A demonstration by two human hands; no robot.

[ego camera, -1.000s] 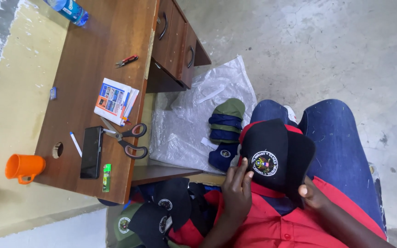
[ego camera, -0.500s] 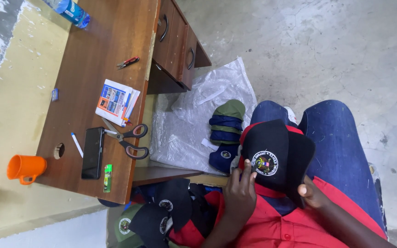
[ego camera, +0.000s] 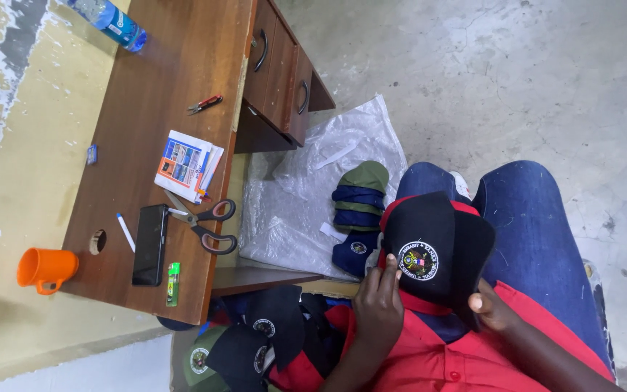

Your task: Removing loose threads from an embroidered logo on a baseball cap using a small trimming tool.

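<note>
Cap [ego camera: 437, 250], black with a red edge and a round embroidered badge, is resting on your lap above the blue jeans, crown facing up toward the camera. You are holding it between both hands: your left hand [ego camera: 380, 305] is lying flat against the side nearest the counter, fingertips touching the fabric just beside the badge, while your right hand [ego camera: 493, 308] is pinching the opposite edge with the thumb on top. Fabric is looking soft and light, so the crown will likely be collapsing under pressure; judging by shape, the brim and the stitched seam are the firmer places to be gripping. Stack of folded caps [ego camera: 358, 210], green over navy, is sitting on a clear plastic sheet [ego camera: 306, 196] on the floor, near your left knee. More black caps [ego camera: 255, 341] are piling under the counter [ego camera: 154, 87], which is carrying scissors [ego camera: 205, 223], a phone [ego camera: 149, 244] and a booklet [ego camera: 185, 164]; an orange cup [ego camera: 43, 268] is showing beyond its far edge.
</note>
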